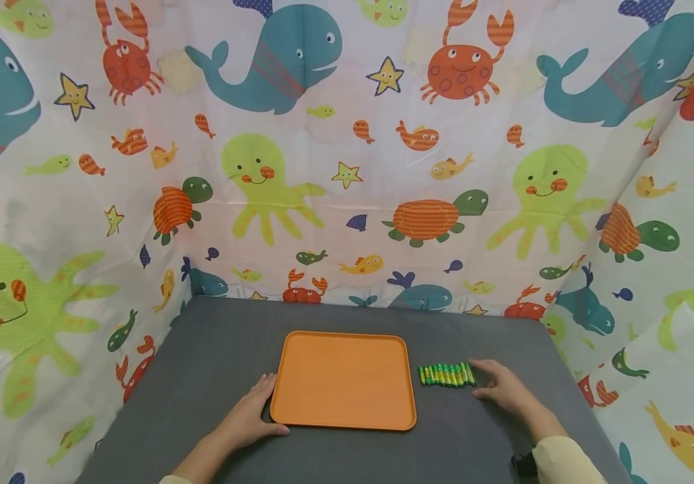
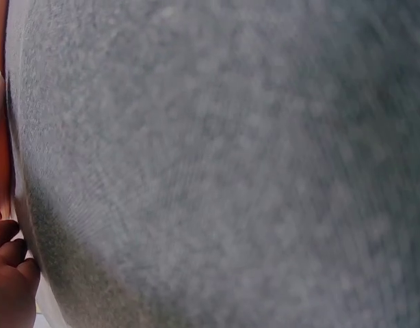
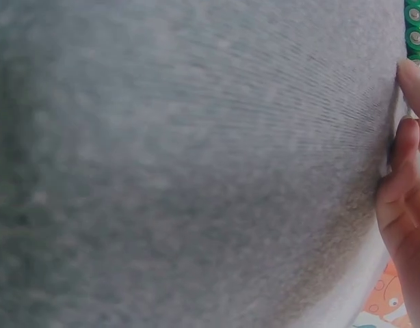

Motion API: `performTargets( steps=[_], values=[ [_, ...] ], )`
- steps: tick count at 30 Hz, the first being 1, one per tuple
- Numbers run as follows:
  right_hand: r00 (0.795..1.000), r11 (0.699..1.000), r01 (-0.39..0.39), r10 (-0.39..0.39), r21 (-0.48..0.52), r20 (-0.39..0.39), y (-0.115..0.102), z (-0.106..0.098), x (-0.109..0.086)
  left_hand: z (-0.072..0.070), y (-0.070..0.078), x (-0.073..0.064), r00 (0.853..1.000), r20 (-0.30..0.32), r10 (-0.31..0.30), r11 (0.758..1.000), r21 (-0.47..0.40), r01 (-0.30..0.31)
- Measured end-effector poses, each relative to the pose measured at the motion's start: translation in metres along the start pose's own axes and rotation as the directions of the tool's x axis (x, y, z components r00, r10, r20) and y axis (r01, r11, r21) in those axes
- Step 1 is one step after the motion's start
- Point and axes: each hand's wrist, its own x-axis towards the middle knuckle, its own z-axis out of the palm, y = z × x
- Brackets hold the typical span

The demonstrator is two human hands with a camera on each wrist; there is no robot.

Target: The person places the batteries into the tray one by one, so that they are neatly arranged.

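Right grip [image 1: 502, 387] beside green batteries [image 1: 445, 375]

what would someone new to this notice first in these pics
Probably the white curtain printed with colourful sea animals, rising behind and beside the dark grey table. Next, the bright orange rectangular tray mid-table, the left hand at its left edge. Right of it, a row of green-and-yellow cylindrical batteries catches the eye, the right hand at its right end.
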Motion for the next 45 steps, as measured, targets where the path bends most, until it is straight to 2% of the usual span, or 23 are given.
performTargets(
  steps=[7,12,21,28,33,38,45],
  values=[
    [0.999,1.000,0.018,-0.019,0.022,0.049,-0.006,-0.003,0.000,0.001,0.001,-0.001,1.000,-0.008,0.012,1.000,-0.013,-0.012],
    [1.000,1.000,0.012,-0.013,0.023,0.027,-0.004,-0.003,0.001,0.000,0.003,-0.001,1.000,-0.004,0.006,1.000,-0.020,-0.006],
    [0.997,0.997,-0.072,0.073,0.027,-0.026,0.000,-0.002,0.001,0.001,0.005,-0.002,1.000,0.008,0.000,1.000,-0.009,0.000],
    [0.989,0.981,-0.136,0.144,0.139,-0.043,0.002,-0.003,-0.006,0.000,0.005,-0.003,1.000,0.004,-0.001,1.000,-0.004,0.001],
    [0.984,0.974,-0.150,0.164,0.168,-0.073,0.005,-0.006,-0.009,0.000,0.003,-0.003,1.000,0.007,0.001,1.000,0.003,-0.001],
    [0.982,0.967,-0.135,0.159,0.214,-0.101,-0.004,-0.010,-0.009,0.001,0.000,-0.001,1.000,0.009,-0.005,1.000,0.009,0.005],
    [0.984,0.970,-0.083,0.116,0.227,-0.137,-0.029,-0.015,-0.007,0.001,-0.003,0.000,1.000,0.009,-0.008,1.000,0.008,0.008]
  ],
)
